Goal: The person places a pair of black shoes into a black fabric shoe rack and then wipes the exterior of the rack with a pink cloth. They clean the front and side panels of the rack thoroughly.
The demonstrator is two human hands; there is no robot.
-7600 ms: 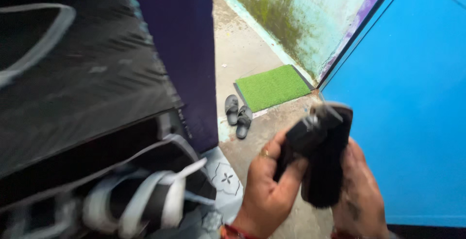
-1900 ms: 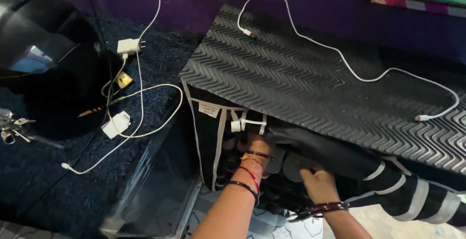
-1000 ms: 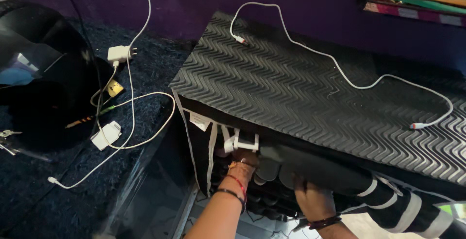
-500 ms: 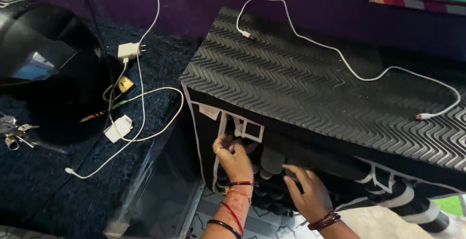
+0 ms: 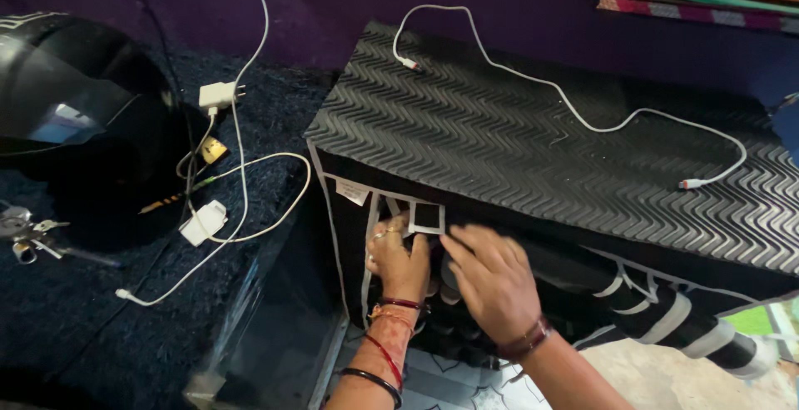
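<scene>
Your working room is narrow: the black fabric shoe rack stands hard against a glass-sided table on its left, with only a dark slot between them, and its ribbed zigzag top overhangs the front where both of your hands are. A white cable lies loose across that top, one end near the back left corner, the other near the right edge. Below your wrists a strip of patterned floor tile shows.

Your left hand is up at the rack's front left corner, fingers curled in around a white strap just under the top edge — closed on it, though the fingertips themselves are hidden behind the fabric. Beside it hangs a small white-bordered square tab, touching or nearly touching your knuckles; which, you cannot tell.

Your right hand lies flat and spread, palm down, against the dark rolled front flap — pressing on it, fingers extended, gripping nothing.

The flap itself is black with white bands, rolled into a long bundle that runs from your hands down to the right, its far end sagging toward the floor. Rounded dark shoe toes show in the opening between your hands.

On the table's dark blue fuzzy cover sit a black helmet, a white charger, and keys.
</scene>
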